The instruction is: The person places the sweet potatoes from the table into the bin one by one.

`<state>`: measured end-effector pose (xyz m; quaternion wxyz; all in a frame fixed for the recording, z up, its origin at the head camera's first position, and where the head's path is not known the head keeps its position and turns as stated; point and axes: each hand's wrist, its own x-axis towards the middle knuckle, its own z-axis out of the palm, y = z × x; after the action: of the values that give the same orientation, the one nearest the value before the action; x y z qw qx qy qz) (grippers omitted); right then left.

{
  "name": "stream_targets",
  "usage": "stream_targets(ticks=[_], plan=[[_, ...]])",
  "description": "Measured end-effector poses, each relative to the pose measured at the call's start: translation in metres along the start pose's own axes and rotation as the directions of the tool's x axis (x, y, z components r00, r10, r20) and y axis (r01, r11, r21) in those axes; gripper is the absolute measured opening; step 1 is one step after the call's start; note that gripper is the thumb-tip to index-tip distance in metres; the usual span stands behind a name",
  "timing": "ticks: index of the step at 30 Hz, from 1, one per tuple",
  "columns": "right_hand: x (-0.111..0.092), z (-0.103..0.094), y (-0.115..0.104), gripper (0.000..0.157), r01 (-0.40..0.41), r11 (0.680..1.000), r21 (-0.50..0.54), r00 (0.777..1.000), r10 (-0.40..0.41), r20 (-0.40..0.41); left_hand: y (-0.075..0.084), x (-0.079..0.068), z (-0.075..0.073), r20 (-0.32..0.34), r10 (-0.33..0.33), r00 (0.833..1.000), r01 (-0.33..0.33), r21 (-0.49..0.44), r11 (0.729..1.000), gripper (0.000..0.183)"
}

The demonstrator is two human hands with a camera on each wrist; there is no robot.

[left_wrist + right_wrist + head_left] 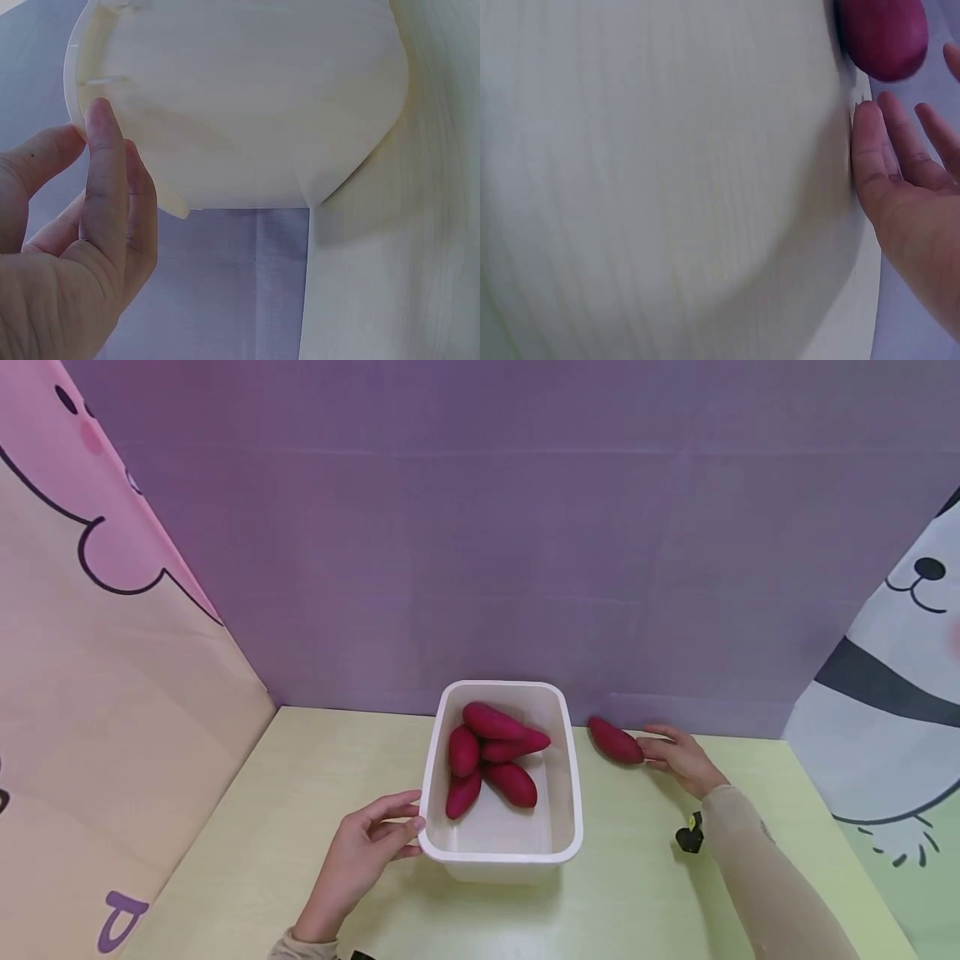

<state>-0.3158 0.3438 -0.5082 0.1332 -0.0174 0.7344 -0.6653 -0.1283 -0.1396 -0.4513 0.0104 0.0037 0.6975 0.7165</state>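
A white plastic bin (501, 839) stands on the table with several red-skinned sweet potatoes (512, 784) inside. At its left side my left hand (371, 842) pinches the rim between thumb and fingers; the left wrist view shows the thumb outside the bin's lip (73, 82) and a finger beneath it. One more sweet potato (615, 742) lies on the table to the right of the bin, close to the back wall. Beside its right end is my right hand (678, 758), fingers spread and holding nothing. In the right wrist view a small gap separates the fingertips (868, 112) from that sweet potato (885, 37).
A purple backdrop (525, 543) rises along the table's rear edge. Printed side panels stand at left (135, 693) and right (885, 693). A small black and yellow object (690, 833) shows by the right forearm. Pale tabletop (300, 793) surrounds the bin.
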Motion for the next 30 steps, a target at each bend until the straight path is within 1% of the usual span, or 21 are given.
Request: stream_targets(ticks=[8,13,18,23,27,30], plan=[[0.005,0.013,-0.001,0.068,-0.005,0.991,-0.136,1.0,0.004,-0.009,0.0,0.001,0.0,0.002,0.004,1.0,-0.004,-0.001,1.0,0.036],[0.004,0.017,0.002,0.067,0.01,0.989,-0.15,1.0,-0.012,-0.012,-0.001,0.001,0.0,0.001,0.001,1.0,-0.001,-0.004,1.0,0.036],[0.002,0.017,0.005,0.067,0.014,0.991,-0.133,0.999,-0.019,-0.038,-0.001,0.001,0.001,-0.002,-0.003,1.0,0.003,-0.001,1.0,0.037],[-0.001,0.017,0.003,0.066,0.01,0.997,-0.079,0.999,-0.013,-0.042,-0.002,0.001,0.0,-0.002,-0.002,1.0,0.002,-0.003,1.0,0.037],[-0.004,0.018,-0.004,0.063,0.01,1.0,-0.022,1.0,-0.011,-0.029,-0.001,0.001,0.0,-0.002,-0.002,1.0,0.002,-0.001,1.0,0.037],[-0.007,0.02,-0.014,0.063,0.02,1.0,0.016,1.0,-0.02,-0.018,0.0,0.0,0.0,-0.001,-0.001,1.0,0.001,0.0,1.0,0.037]])
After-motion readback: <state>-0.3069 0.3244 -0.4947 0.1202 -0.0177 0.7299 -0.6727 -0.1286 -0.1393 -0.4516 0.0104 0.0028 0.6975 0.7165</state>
